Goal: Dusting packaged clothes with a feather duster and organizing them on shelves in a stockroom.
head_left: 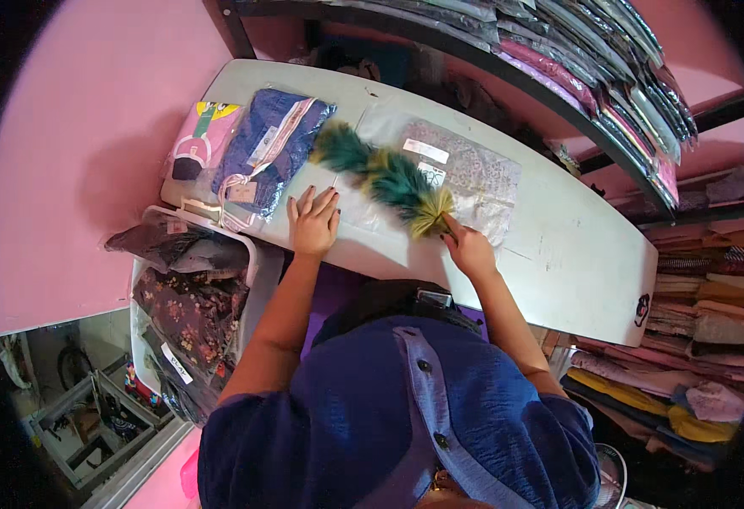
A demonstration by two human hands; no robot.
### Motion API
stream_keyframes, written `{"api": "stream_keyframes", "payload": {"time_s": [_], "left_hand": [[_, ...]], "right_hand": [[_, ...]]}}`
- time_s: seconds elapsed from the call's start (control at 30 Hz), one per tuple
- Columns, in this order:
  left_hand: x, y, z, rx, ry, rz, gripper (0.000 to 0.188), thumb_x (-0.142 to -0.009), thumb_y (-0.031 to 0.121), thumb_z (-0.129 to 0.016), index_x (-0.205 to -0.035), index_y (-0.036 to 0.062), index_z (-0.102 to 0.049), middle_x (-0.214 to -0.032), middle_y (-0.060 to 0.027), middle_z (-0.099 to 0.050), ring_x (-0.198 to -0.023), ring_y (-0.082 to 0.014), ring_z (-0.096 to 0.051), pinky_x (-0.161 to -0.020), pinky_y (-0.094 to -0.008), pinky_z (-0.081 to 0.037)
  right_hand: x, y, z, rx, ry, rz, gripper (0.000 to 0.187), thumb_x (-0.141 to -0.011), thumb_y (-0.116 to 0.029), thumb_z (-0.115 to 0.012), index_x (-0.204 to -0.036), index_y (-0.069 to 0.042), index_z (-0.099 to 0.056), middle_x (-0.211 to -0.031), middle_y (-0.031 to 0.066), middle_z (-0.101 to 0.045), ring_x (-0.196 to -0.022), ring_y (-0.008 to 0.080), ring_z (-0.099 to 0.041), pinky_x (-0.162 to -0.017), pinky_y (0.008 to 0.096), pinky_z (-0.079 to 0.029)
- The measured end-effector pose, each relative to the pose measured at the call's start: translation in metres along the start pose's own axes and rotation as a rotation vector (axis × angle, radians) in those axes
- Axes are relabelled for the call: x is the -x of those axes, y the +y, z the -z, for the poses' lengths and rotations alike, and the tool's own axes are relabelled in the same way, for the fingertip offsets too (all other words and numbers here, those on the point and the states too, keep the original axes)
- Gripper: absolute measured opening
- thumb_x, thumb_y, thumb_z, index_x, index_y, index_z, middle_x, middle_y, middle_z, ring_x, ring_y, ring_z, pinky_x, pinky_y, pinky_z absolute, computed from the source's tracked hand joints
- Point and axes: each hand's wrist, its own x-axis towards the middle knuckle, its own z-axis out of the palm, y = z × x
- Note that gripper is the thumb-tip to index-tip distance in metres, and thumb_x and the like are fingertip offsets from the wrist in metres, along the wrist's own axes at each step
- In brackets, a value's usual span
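My right hand grips the handle end of a fluffy green and yellow duster, whose head lies across a clear plastic packet of pale patterned cloth on the white table. My left hand rests flat on the near left edge of that packet, fingers spread. To the left lies a blue cloth packet on top of a pink packet.
A white crate of dark wrapped garments stands at my left below the table. Shelves of packed cloth run along the back, and folded fabric stacks fill the right side. A pink wall is on the left.
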Motion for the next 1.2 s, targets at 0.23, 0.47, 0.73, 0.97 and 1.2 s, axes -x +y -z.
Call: {"api": "stream_keyframes", "payload": {"time_s": [0.23,0.47,0.73,0.97,1.2], "left_hand": [[-0.002,0.002,-0.003,0.006,-0.007,0.023,0.030,-0.082,0.023,-0.058,-0.110,0.0182,-0.066,-0.126,0.0072,-0.056,-0.126,-0.0237,-0.041,-0.105,-0.0603,-0.019],[0.001,0.000,-0.003,-0.001,-0.002,0.038,0.031,-0.081,0.023,-0.059,-0.111,0.0187,-0.066,-0.125,0.0081,-0.057,-0.126,-0.0228,-0.042,-0.106,-0.0603,-0.018],[0.002,0.000,-0.005,0.027,-0.021,0.028,0.032,-0.081,0.022,-0.058,-0.112,0.0179,-0.065,-0.125,0.0063,-0.057,-0.127,-0.0243,-0.040,-0.106,-0.0605,-0.018],[0.001,-0.001,-0.006,0.004,-0.066,0.026,0.035,-0.082,0.021,-0.058,-0.116,0.0177,-0.063,-0.128,0.0053,-0.055,-0.129,-0.0244,-0.038,-0.106,-0.0599,-0.017],[0.004,-0.007,-0.006,-0.040,-0.078,0.044,0.037,-0.084,0.018,-0.055,-0.120,0.0185,-0.060,-0.135,0.0029,-0.049,-0.130,-0.0258,-0.036,-0.107,-0.0575,-0.017]], "right_hand": [[-0.005,0.007,-0.001,-0.065,0.155,-0.198,0.045,-0.084,-0.019,-0.058,-0.128,-0.011,-0.050,-0.079,0.0256,-0.063,-0.071,0.0413,-0.062,-0.065,0.0497,-0.049],[0.034,0.031,0.002,0.015,0.167,-0.215,0.045,-0.084,-0.025,-0.060,-0.128,-0.017,-0.051,-0.079,0.0212,-0.064,-0.069,0.0401,-0.062,-0.060,0.0496,-0.050],[0.079,0.050,0.013,-0.104,0.130,-0.232,0.043,-0.085,-0.022,-0.059,-0.127,-0.014,-0.050,-0.081,0.0225,-0.064,-0.073,0.0396,-0.062,-0.064,0.0473,-0.050],[0.099,0.082,-0.005,-0.099,0.427,-0.562,0.045,-0.086,-0.018,-0.057,-0.130,-0.014,-0.048,-0.075,0.0227,-0.063,-0.068,0.0403,-0.062,-0.060,0.0492,-0.048],[0.120,0.060,-0.018,-0.082,0.164,-0.294,0.048,-0.085,-0.017,-0.059,-0.131,-0.014,-0.046,-0.085,0.0230,-0.063,-0.073,0.0412,-0.062,-0.063,0.0482,-0.049]]}}
